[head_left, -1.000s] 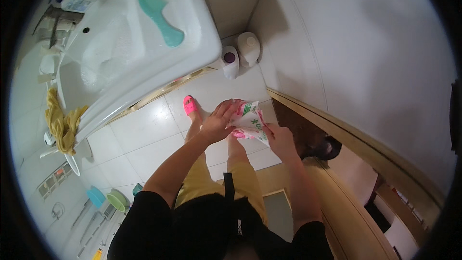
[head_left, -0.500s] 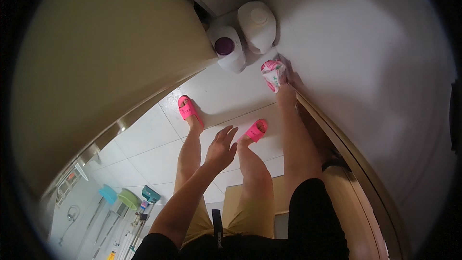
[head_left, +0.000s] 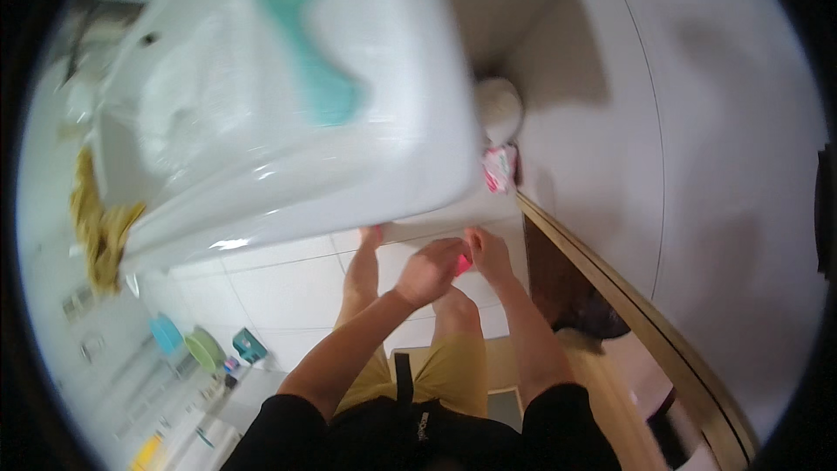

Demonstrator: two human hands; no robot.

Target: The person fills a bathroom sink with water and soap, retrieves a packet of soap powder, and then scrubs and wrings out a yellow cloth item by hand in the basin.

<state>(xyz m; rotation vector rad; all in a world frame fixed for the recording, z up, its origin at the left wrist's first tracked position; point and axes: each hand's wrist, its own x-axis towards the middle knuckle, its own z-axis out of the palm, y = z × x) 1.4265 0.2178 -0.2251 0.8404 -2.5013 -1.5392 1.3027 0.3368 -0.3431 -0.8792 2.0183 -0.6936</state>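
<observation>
In the head view, the left hand (head_left: pixel 429 272) and the right hand (head_left: pixel 490 255) meet near the sink (head_left: pixel 423 78), on the wearer's side of its front edge. Fingers are curled and drawn in narrowly; I cannot tell whether something small is pinched between them. If so, it could drop onto the floor (head_left: pixel 279 292) should either pinch loosen, and a pale scrap would be hard to spot against the white tiles.

The pink-and-white packet (head_left: pixel 499 168) is just right of the sink, apart from both hands and next to a white bottle (head_left: pixel 501 112). Being soft, it could slump or tip if a foot or the bottle nudges it. Forearms raised carelessly could strike the sink's front edge, and the teal comb (head_left: pixel 309 44) lying on the sink could slide off its slick surface if jogged.

The sink looks like glazed ceramic, glossy with a rounded corner. The comb seems smooth plastic, with a thick curved handle. The packet is crinkled film, creased and irregular; the bottle is rounded and matt. At the sink's left edge hangs limp, folded yellow cloth or gloves (head_left: pixel 106 249); blur hides which. Beneath the hands, a bright pink slipper (head_left: pixel 462 264) partly shows.
</observation>
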